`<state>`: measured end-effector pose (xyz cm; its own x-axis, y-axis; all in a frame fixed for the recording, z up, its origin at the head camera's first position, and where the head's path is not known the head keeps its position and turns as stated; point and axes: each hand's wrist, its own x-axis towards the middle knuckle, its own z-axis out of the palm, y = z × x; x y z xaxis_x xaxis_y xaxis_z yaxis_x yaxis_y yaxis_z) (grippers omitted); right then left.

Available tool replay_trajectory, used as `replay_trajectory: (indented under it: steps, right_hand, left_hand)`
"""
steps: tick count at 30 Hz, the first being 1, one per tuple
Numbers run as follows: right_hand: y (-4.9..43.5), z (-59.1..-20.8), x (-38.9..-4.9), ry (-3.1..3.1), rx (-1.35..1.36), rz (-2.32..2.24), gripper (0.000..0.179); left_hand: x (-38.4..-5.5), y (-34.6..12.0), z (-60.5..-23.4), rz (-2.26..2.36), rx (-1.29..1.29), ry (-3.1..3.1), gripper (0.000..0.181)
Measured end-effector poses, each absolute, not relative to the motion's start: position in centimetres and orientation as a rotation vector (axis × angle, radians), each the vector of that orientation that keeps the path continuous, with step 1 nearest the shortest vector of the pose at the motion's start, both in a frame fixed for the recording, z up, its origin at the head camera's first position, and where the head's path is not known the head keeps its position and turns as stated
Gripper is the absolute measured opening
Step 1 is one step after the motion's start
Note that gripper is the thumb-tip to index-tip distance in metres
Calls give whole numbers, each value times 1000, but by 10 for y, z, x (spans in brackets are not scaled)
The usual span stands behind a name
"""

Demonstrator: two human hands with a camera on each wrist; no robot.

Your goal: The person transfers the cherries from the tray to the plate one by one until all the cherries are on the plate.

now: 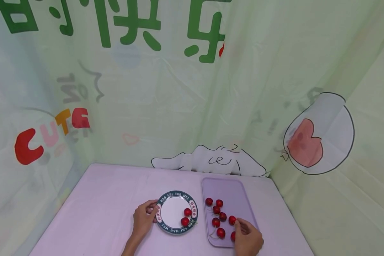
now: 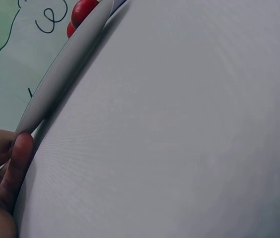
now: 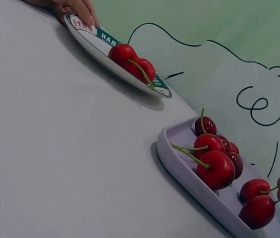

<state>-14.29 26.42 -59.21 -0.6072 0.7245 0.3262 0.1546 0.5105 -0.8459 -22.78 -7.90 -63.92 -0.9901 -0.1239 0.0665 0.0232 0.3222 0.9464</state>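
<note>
My left hand [image 1: 144, 218] grips the left rim of a round plate [image 1: 176, 232] with a dark green lettered border, thumb and fingers pinching its edge. Two red cherries [image 1: 186, 217] lie on the plate's right side, one with a green stem showing. To the right, several more cherries [image 3: 215, 169] lie on a pale purple tray [image 1: 227, 190]. Over the tray's near right part, my right hand [image 1: 249, 239] pinches the green stem of a cherry [image 1: 232, 220] between thumb and fingertips. Another cherry [image 1: 233, 236] lies partly hidden behind that hand.
The table [image 1: 112, 188] has a pale pinkish cover. Printed curtains [image 1: 179, 106] with green characters and cartoon drawings hang behind it and at both sides. The tray's raised rim [image 3: 179, 173] stands a short gap from the plate.
</note>
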Motion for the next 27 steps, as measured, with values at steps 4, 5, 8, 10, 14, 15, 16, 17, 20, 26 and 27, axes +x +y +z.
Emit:
replay_trajectory:
  steps: [4,5,8,10,14,15,16,17,20,26,27]
  right_hand:
    - [273,-594,-140,-2081,-788,1065,11]
    - [275,-596,-140,-2086,-801,1065,11]
    - [282,-602,-139,-2101,-838,1053,13]
    - [286,-605,-139,-2117,-868,1032,14]
    - [288,-608,-140,-2169,-941,1013,16]
    - [288,-608,-140,-2188,-965,1014,17]
    - [288,-608,-140,-2208,-982,1018,17]
    - [287,-607,-139,-2223,-994,1018,18]
    - [287,-606,-138,-2271,-1012,1017,19]
    - [290,-605,-136,-2271,-976,1078,19]
    - [291,-605,-137,-2269,-977,1103,19]
  left_hand:
    - [-229,-79,-641,-1755,93,-2448,28]
    - [-229,-79,-642,-1755,92,-2447,28]
    - [-230,-80,-644,-1751,92,-2448,28]
    - [-230,-80,-645,-1747,96,-2451,28]
    - [-230,-80,-645,-1746,101,-2450,28]
    - [-230,-80,-645,-1746,99,-2450,28]
    - [-229,-80,-645,-1743,97,-2449,28]
    - [-229,-80,-645,-1741,99,-2450,28]
    - [-229,-80,-645,-1736,103,-2461,28]
    - [-231,-81,-645,-1743,95,-2461,29]
    - [-231,-81,-645,-1742,91,-2459,29]
